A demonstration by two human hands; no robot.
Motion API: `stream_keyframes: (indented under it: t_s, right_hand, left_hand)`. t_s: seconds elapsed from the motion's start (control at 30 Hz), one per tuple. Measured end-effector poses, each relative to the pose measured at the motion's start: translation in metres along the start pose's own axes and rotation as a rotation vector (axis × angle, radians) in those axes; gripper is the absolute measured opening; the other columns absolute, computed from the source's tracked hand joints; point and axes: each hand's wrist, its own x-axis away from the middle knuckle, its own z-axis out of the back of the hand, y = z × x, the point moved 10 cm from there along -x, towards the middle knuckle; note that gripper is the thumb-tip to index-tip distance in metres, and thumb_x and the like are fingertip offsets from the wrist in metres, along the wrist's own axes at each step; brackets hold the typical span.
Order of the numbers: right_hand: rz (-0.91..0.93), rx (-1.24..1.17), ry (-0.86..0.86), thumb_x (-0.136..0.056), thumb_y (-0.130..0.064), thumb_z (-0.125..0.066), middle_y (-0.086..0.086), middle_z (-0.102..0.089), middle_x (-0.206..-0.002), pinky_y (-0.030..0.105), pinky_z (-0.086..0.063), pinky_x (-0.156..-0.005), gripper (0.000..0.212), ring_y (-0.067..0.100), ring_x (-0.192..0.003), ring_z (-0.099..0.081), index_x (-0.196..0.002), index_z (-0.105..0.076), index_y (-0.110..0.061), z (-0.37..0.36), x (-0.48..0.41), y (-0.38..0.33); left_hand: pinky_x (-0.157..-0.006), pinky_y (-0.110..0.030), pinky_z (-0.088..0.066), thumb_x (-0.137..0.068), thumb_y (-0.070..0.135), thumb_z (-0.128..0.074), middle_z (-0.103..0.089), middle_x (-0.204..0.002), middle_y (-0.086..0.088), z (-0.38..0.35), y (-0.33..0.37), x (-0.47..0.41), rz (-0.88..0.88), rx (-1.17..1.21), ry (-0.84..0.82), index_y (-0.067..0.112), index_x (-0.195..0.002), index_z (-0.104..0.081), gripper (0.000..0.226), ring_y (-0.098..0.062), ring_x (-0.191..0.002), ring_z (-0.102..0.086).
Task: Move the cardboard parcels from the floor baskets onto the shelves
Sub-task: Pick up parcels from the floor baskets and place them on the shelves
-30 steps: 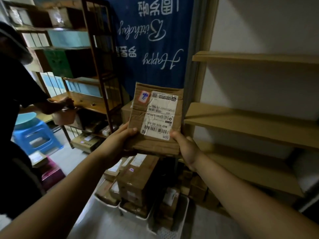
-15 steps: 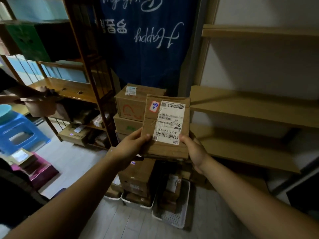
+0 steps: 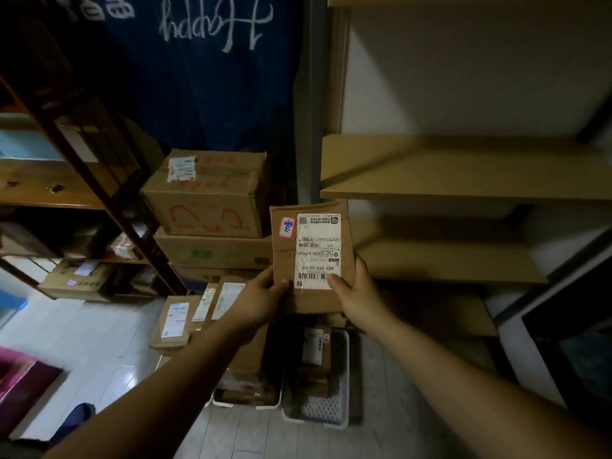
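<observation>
Both hands hold 1 flat brown cardboard parcel upright in the air at the centre of the view, its white shipping label facing the camera with the print upside down. A small red-edged sticker sits at 10 o'clock on the parcel's face. The left hand is clamped on the parcel's lower left edge, thumb on the front; the right hand is clamped on the lower right edge, its thumb pressing the bottom of the label.

At 3 o'clock from the parcel run the pale wooden shelves, stacked one above another against a light wall; the parcel hangs just in front of their left end, not resting on any board.

At 9 o'clock, behind the parcel, stands a stack of larger brown cardboard boxes, the top one marked in red. At 12 o'clock hangs a dark blue cloth banner with white writing, upside down.

At 6 o'clock, on the pale tiled floor, stand 2 white plastic floor baskets side by side, with more brown parcels in them. Several flat labelled parcels lean together at 8 o'clock. A dark wooden rack with boxes on it fills the 9 to 10 o'clock side.
</observation>
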Motion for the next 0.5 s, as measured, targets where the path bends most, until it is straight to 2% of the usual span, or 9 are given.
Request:
stream_keyframes:
  t_s: [0.07, 0.13, 0.2, 0.3, 0.4, 0.5]
  right_hand:
    - [-0.050, 0.010, 0.047, -0.098, -0.022, -0.055, -0.005, -0.058, -0.130, 0.033, -0.047, -0.096, 0.046, 0.015, -0.118, -0.055, -0.141, -0.038, -0.024, 0.002, -0.011, 0.017]
    - [-0.113, -0.004, 0.081, -0.099, -0.023, -0.053, -0.004, -0.056, -0.134, 0.041, -0.046, -0.103, 0.046, 0.019, -0.123, -0.054, -0.142, -0.038, -0.024, -0.001, -0.016, 0.033]
    - [-0.158, -0.013, 0.112, -0.100, -0.023, -0.051, -0.007, -0.054, -0.134, 0.039, -0.045, -0.102, 0.045, 0.018, -0.122, -0.052, -0.143, -0.037, -0.024, -0.009, -0.017, 0.048]
    - [-0.210, -0.017, 0.150, -0.101, -0.019, -0.048, -0.011, -0.052, -0.125, 0.031, -0.043, -0.095, 0.042, 0.016, -0.120, -0.051, -0.142, -0.036, -0.023, -0.025, -0.007, 0.069]
    - [-0.273, -0.029, 0.176, -0.101, -0.020, -0.049, -0.004, -0.053, -0.136, 0.038, -0.045, -0.101, 0.046, 0.020, -0.125, -0.051, -0.144, -0.032, -0.023, -0.040, 0.004, 0.101]
    - [-0.314, -0.024, 0.171, -0.100, -0.021, -0.050, -0.001, -0.050, -0.141, 0.040, -0.046, -0.102, 0.050, 0.022, -0.127, -0.049, -0.144, -0.028, -0.022, -0.050, 0.010, 0.129]
  left_hand:
    - [-0.070, -0.029, -0.051, -0.101, 0.022, -0.044, -0.061, -0.097, 0.012, -0.004, -0.009, -0.014, 0.034, -0.027, -0.051, 0.039, -0.111, -0.053, 0.021, -0.011, -0.090, -0.058]
    - [-0.075, -0.032, -0.052, -0.101, 0.026, -0.044, -0.060, -0.105, 0.011, -0.006, -0.021, -0.024, 0.074, -0.068, -0.115, 0.037, -0.116, -0.051, 0.021, -0.011, -0.096, -0.057]
    - [-0.073, -0.032, -0.053, -0.100, 0.026, -0.045, -0.060, -0.112, 0.004, -0.002, -0.036, -0.034, 0.088, -0.093, -0.131, 0.035, -0.114, -0.055, 0.019, -0.015, -0.098, -0.059]
    - [-0.078, -0.037, -0.054, -0.099, 0.028, -0.047, -0.062, -0.105, 0.004, 0.004, -0.066, -0.041, 0.134, -0.103, -0.168, 0.032, -0.120, -0.053, 0.022, -0.017, -0.095, -0.060]
    - [-0.078, -0.035, -0.053, -0.095, 0.030, -0.055, -0.062, -0.104, 0.008, 0.001, -0.091, -0.037, 0.164, -0.046, -0.270, 0.036, -0.121, -0.050, 0.027, -0.016, -0.094, -0.061]
    - [-0.085, -0.041, -0.055, -0.094, 0.022, -0.057, -0.064, -0.110, 0.003, 0.001, -0.113, -0.044, 0.167, -0.041, -0.260, 0.033, -0.123, -0.051, 0.031, -0.019, -0.097, -0.063]
